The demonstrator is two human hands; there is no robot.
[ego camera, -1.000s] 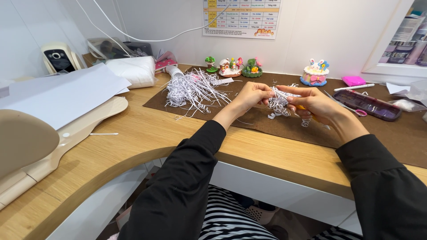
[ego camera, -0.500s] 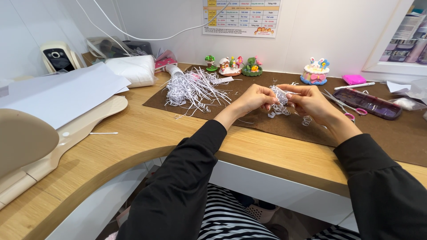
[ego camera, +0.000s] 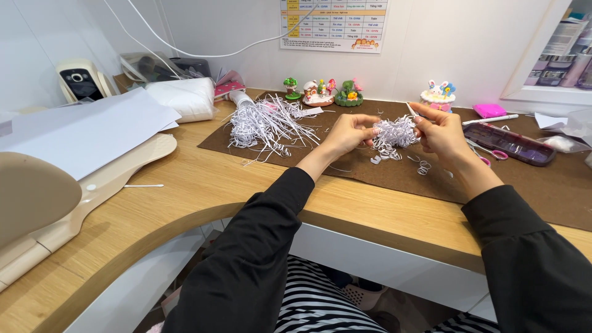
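Holding one small bundle of white paper strips (ego camera: 394, 132) between both hands, above the brown mat (ego camera: 382, 179). Left hand (ego camera: 348, 131) pinching the bundle's left side with fingertips; right hand (ego camera: 439, 129) gripping its right side, fingers curled, also holding one thin white stick, its end poking up behind the thumb. Both hands closed on the bundle, hovering just over the mat's middle.

Lying on the mat, left of the bundle: one big loose pile of white paper strips (ego camera: 268, 123), spreading over the mat's left edge. Lying under and just right of the bundle: a few curled paper loops (ego camera: 422, 166), roughly four or five, exact count hard to tell.

Sitting along the mat's far edge: four small colourful figurines (ego camera: 320, 92), three grouped together, one bunny cake (ego camera: 438, 97) apart to the right. Resting at the mat's right end: one dark purple tray (ego camera: 509, 142), one pink-handled scissors (ego camera: 487, 157), one pink block (ego camera: 490, 110), one white pen (ego camera: 498, 119).

Lying off the mat to the left on the wooden desk (ego camera: 185, 209): one white paper sheet (ego camera: 80, 132), one folded white cloth (ego camera: 185, 98), one cotton swab (ego camera: 143, 185).
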